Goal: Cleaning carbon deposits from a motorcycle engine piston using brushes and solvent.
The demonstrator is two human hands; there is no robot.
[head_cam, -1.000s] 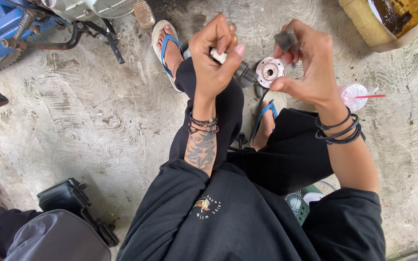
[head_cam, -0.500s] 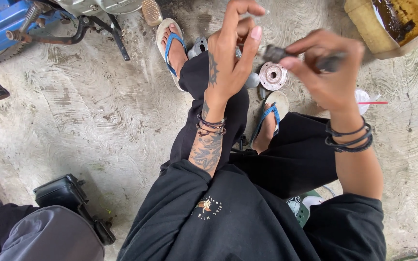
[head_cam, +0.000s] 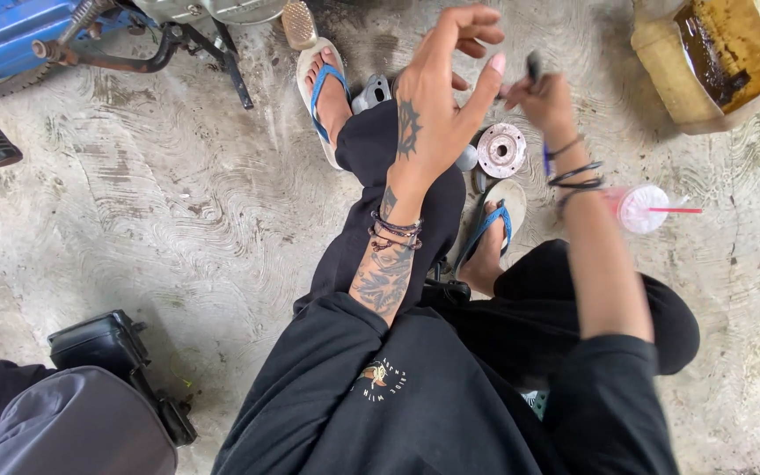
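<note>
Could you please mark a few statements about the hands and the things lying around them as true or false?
1. The left hand is open with its fingers spread, holding nothing. True.
2. The right hand is closed on a small dark part. True, though blur hides what kind of part it is.
3. The round metal hub rests in the left hand. False: it lies on the concrete floor near the right foot's sandal.
4. The plastic cup with a red straw is tipped over. False: it stands upright beside the right forearm.
5. The cut-open container at top right holds dark oily liquid. True.
</note>
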